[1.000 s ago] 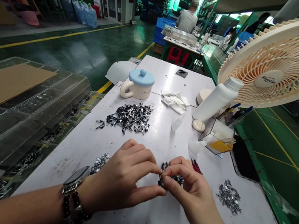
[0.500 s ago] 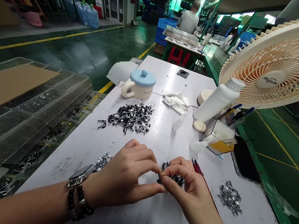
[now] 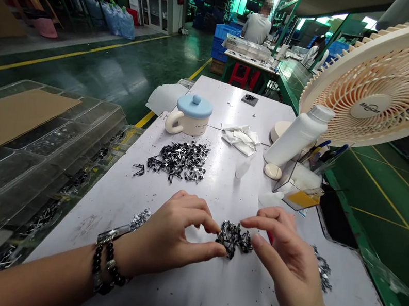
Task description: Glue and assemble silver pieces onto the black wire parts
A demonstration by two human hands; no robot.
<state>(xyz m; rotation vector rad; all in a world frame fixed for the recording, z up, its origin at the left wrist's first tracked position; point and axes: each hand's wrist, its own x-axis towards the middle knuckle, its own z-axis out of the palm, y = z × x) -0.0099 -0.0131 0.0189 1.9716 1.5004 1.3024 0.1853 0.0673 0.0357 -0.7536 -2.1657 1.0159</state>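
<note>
A small heap of black metal pieces [image 3: 231, 238] lies on the white table [image 3: 179, 305] between my hands. My left hand [image 3: 183, 235] is at the heap's left side, thumb and index finger apart and their tips close to the pieces. At its right side, my right hand [image 3: 284, 258] has its thumb and fingers spread, with nothing between them. Beyond my hands is a larger pile of black and silver pieces [image 3: 182, 159]. Silver bits [image 3: 139, 218] show behind my left wrist, and another silver pile [image 3: 322, 269] is partly hidden by my right hand.
A mug with a blue lid [image 3: 193, 114], crumpled tissue [image 3: 241, 138], a white bottle [image 3: 297, 134] and a pen holder [image 3: 303, 185] stand farther back. A large fan [image 3: 379, 93] is at the right. Compartment trays [image 3: 44, 147] lie at the left. A person [image 3: 257, 26] sits beyond.
My right hand has moved right, away from my left fingertips, and its fingers have spread. More of the black heap shows between my hands. My left hand has barely moved.
</note>
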